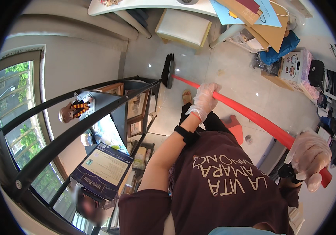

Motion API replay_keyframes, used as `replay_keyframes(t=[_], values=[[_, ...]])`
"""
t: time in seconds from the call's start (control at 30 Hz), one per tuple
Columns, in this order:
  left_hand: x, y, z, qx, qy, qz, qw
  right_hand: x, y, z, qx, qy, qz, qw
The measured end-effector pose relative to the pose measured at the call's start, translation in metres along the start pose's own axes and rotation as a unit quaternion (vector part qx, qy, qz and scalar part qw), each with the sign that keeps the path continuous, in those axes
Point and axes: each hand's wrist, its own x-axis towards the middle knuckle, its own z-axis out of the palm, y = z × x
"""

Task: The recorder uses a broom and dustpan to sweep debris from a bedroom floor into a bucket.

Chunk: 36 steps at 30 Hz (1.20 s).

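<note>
A broom with a long red handle [250,117] slants across the picture in front of my body. Its dark head with black bristles [167,70] is down at the tiled floor, beside the end of the black metal shelf. My left hand [205,98], in a clear plastic glove, grips the lower part of the handle. Near the handle's top end, my right hand [310,158] is wrapped around it in a similar glove. A black band is on my left wrist. Part of one sandalled foot [187,97] shows below my left hand.
The black metal shelf [77,129] on the left holds boxes, figurines and picture frames, with a window behind. A cushioned stool [182,28] stands under the white table [156,4]. A red plastic object [234,129] is near my legs. Boxes and bags [292,66] line the right wall.
</note>
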Motion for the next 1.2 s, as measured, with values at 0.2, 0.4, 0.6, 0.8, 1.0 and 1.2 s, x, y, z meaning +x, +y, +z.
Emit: replay_keyframes(t=[0.2,0.4,0.6,0.8,1.0,1.2], values=[[-0.05,-0.003,0.002,-0.005,-0.079,-0.099,0.992,0.071,0.038,0.001,0.357,-0.28,0.025,0.891],[-0.068,0.006,0.007,-0.055,-0.126,-0.133,0.981,0.063,0.039,-0.009,0.241,-0.161,0.023,0.957],[-0.066,0.036,0.009,0.034,-0.123,-0.121,0.984,0.066,0.049,-0.044,0.461,-0.475,-0.083,0.745],[-0.048,0.039,0.003,0.036,0.044,-0.067,0.996,0.056,0.012,-0.037,0.255,-0.27,-0.055,0.927],[-0.056,0.007,0.029,0.026,0.077,-0.113,0.99,0.05,0.066,-0.041,0.388,-0.252,-0.071,0.884],[-0.101,-0.043,0.04,-0.012,-0.076,-0.325,0.943,0.009,0.13,-0.019,0.276,0.023,0.144,0.95]])
